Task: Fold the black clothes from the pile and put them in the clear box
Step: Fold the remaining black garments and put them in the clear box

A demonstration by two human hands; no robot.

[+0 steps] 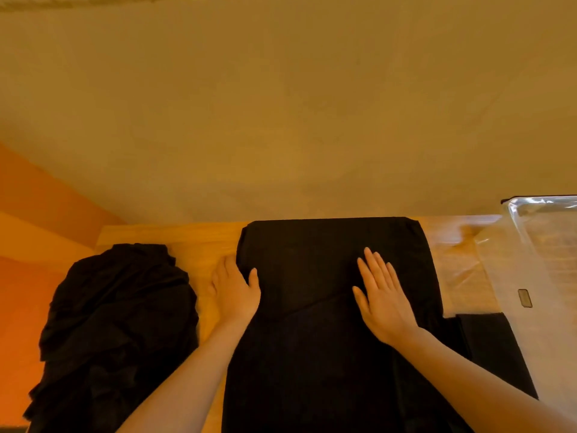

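Two hands down on black garment (327, 307) spread flat across middle of wooden worktop (190, 242), far edge near wall, near end running off bottom of frame. Left hand (235, 290) at garment's left edge, palm down, thumb lying over the cloth, fingers reaching toward the far side along the edge with tips tucked by or under the fabric; cannot tell whether pinching or only resting. Left forearm coming in from bottom left, angled up toward the centre. Right hand (382, 298) flat on top of garment right of centre, palm down, fingers straight and slightly spread, pointing away and a little left, holding nothing, just pressing on cloth. Right forearm entering from bottom right corner, crossing over the garment's right side. Diagonal fold line visible in cloth between both hands. Heaped pile of black clothes (115, 323) on left of worktop, just beside left forearm, crumpled, not folded. Clear box (537, 245) at right edge, partly out of frame, soft transparent walls, small dark tag on its side; dark fabric showing at its near left edge, touching the spread garment. Orange surface at far left beyond worktop.
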